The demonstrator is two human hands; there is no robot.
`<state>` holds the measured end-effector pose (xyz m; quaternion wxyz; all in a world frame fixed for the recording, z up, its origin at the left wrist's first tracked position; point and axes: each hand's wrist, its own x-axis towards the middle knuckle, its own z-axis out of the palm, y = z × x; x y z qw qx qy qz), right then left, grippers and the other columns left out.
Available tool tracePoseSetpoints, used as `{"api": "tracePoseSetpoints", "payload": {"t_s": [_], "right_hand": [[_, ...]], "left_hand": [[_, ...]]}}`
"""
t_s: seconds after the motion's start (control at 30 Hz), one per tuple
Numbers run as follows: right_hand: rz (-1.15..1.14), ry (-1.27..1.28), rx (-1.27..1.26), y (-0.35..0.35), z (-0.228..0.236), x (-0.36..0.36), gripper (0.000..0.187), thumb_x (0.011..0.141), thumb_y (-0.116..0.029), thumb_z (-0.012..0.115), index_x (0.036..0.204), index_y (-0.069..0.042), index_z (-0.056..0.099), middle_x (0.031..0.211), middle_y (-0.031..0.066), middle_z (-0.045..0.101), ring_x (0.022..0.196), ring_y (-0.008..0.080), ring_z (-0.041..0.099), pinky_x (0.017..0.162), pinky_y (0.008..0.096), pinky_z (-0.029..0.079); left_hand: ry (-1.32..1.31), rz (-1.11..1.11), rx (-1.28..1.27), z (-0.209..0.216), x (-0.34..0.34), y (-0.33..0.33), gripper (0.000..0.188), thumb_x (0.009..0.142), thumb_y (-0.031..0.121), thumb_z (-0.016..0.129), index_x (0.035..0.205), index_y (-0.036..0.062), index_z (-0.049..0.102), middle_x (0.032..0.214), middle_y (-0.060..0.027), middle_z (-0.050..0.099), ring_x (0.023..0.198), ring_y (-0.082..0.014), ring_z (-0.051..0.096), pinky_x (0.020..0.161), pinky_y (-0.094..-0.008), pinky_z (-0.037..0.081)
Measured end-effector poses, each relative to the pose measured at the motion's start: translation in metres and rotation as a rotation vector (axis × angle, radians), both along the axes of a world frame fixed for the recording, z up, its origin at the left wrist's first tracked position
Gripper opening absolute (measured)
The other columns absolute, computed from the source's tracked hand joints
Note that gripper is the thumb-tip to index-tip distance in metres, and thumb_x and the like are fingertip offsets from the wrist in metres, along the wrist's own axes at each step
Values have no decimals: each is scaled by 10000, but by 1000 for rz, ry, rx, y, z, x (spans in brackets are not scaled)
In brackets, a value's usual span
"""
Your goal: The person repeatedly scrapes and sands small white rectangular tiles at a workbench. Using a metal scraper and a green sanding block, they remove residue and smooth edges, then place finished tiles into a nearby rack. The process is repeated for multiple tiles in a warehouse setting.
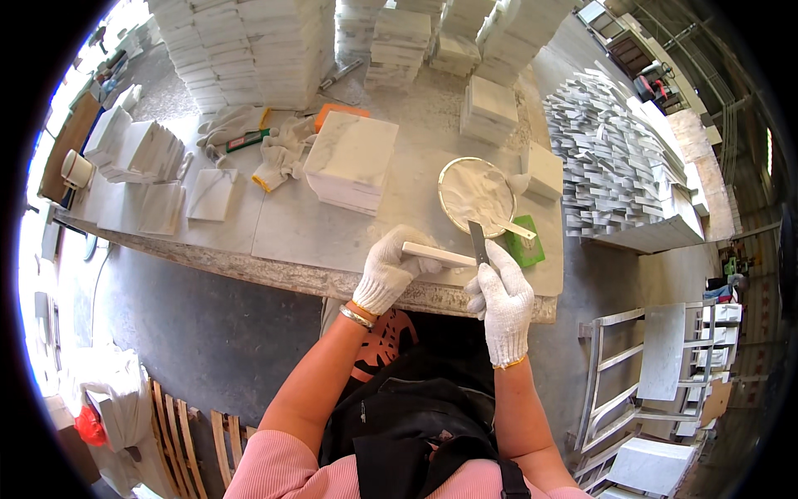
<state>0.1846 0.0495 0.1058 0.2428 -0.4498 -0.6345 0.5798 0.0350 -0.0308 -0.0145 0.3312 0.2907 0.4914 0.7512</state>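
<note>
My left hand (395, 264), in a white knit glove, is closed round one end of a white marble tile (440, 254) held edge-on above the table's front edge. Gloved as well, my right hand (505, 295) grips a putty knife (478, 243), its dark blade pointing away from me and touching or nearly touching the tile's right end. Just beyond lies a round bowl (475, 193) of whitish paste, with a pale stick (509, 225) resting across its rim. A green pad (527, 242) sits beside the bowl. Behind my left hand stands a stack of square marble tiles (352, 158).
Tall tile stacks (249, 50) line the table's back. Cloth gloves (283, 154), a green-and-red tool (248, 140) and a single tile (212, 195) lie to the left. Right of the table are a pallet of stone strips (611, 158) and a metal rack (615, 366).
</note>
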Motion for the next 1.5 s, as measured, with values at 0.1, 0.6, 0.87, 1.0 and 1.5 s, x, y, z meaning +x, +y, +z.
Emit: {"api": "tracePoseSetpoints", "payload": {"t_s": [0.1, 0.6, 0.87, 1.0, 1.5], "right_hand": [[45, -22, -27, -1, 1, -4, 363, 999, -103, 592, 1353, -34, 633, 777, 27, 662, 556, 57, 539, 499, 212, 427], [-36, -16, 48, 0, 5, 4, 362, 997, -76, 582, 1353, -35, 636, 758, 31, 664, 545, 53, 533, 487, 203, 407], [-16, -3, 38, -3, -3, 1, 353, 995, -73, 593, 1341, -23, 640, 754, 26, 666, 549, 52, 537, 489, 215, 419], [14, 14, 85, -5, -7, -3, 349, 997, -65, 590, 1340, -13, 637, 749, 30, 660, 561, 56, 539, 513, 230, 449], [58, -46, 128, -7, -2, -14, 364, 1003, -68, 579, 1360, -13, 623, 752, 54, 669, 561, 61, 545, 527, 248, 479]], "left_hand": [[49, 8, 9, 0, -1, 0, 245, 828, -21, 804, 1008, 47, 653, 1002, -24, 688, 931, -118, 651, 837, -297, 572], [-88, -7, 13, -2, 0, 2, 271, 798, -50, 813, 1000, 48, 662, 977, -30, 695, 917, -127, 658, 842, -301, 553], [26, 14, -33, -3, 0, 2, 269, 793, -49, 811, 997, 43, 663, 972, -32, 691, 903, -129, 655, 830, -303, 550], [-111, -15, 58, -5, 1, 3, 272, 804, -87, 780, 1010, 39, 656, 978, -39, 692, 916, -135, 664, 834, -304, 569], [-2, 15, -53, -2, 0, 3, 260, 830, -107, 751, 1018, 37, 645, 981, -29, 698, 924, -124, 668, 835, -297, 574]]}}
